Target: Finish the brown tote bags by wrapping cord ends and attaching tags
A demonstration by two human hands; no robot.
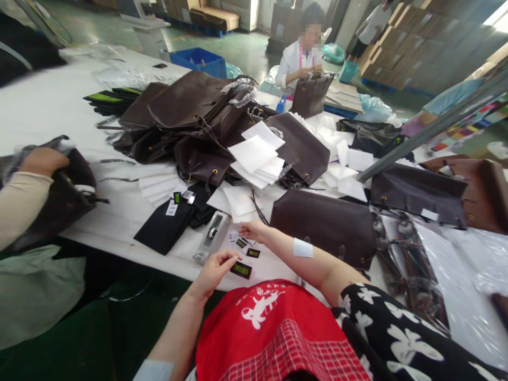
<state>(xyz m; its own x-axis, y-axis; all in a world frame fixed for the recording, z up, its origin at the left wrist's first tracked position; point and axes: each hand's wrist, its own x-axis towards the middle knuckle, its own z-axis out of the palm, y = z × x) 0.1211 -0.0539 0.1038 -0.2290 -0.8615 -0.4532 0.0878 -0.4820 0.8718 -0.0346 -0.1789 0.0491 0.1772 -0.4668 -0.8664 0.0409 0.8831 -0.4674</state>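
My left hand hovers at the near edge of the white table, fingers curled in a pinch beside a small black tag. My right hand reaches left over more black tags, fingers pinched together on something I cannot make out. A white tape dispenser lies just left of both hands. A dark brown leather bag lies flat to the right of my right forearm.
A heap of brown bags with white foam sheets fills the table's middle. Black pouches lie at left. A co-worker's arm holds a bag at far left; another person handles a bag across the table.
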